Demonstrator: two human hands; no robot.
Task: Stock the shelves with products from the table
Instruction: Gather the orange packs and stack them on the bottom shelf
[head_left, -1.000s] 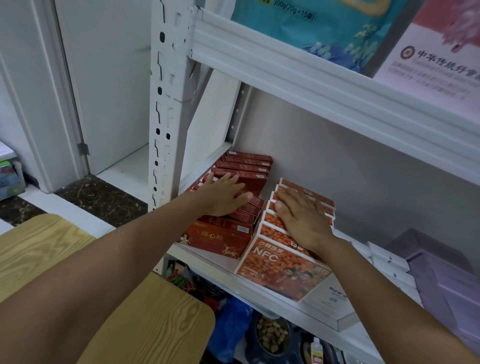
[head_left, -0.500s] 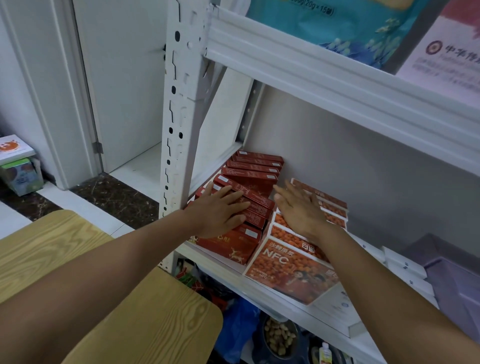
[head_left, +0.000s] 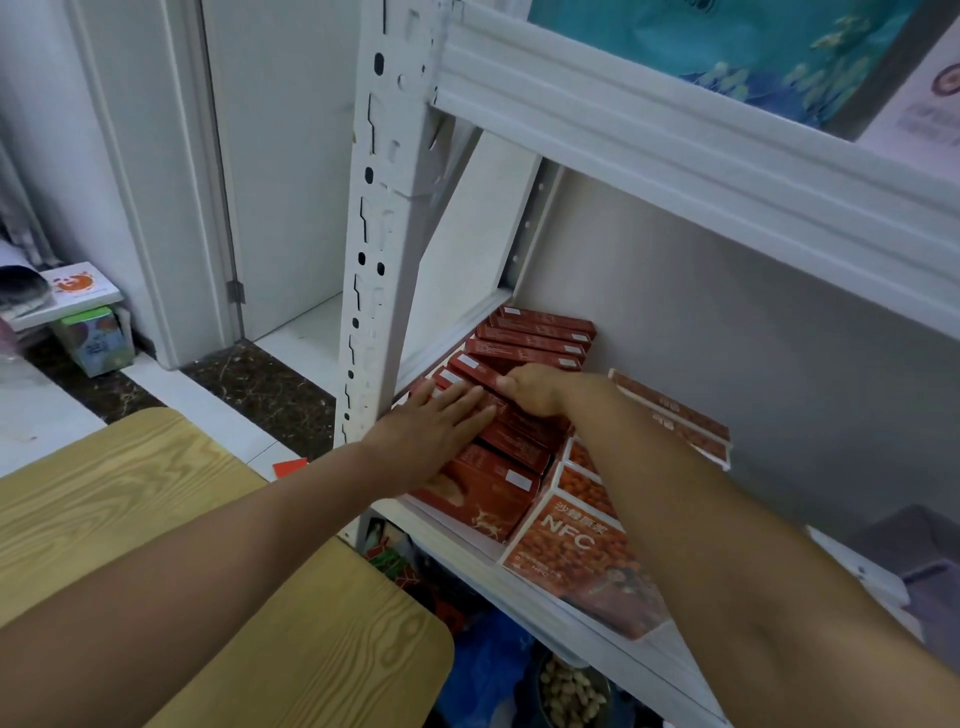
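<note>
The red boxes (head_left: 540, 332) stand in a leaning row at the left end of the shelf (head_left: 457, 535), just inside the white upright post (head_left: 374, 260), and they are where the change has come. A second ago the right hand lay flat on the orange NFC boxes (head_left: 576, 551) next door. Now that right hand (head_left: 535, 387) has crossed over to the red row, and its fingers curl down over the top edges of the boxes in the middle, thumb on the near side, gripping them. Which single box it has, I cannot tell.

The left hand (head_left: 441, 426) holds much the same place as before, fingers straight and spread, pressing flat on the front boxes of the same row without clasping any. The orange NFC boxes are free of both hands and sit in their own row, touching the red one on its right.

I judge this to be tidying more than stocking. Both hands work to square up or push back the red row, and the orange row looks settled.

Of the wooden desk (head_left: 130, 493), only a bare corner shows at lower left, so how many products remain to bring over cannot be told. Neither hand carries anything from it.
</note>
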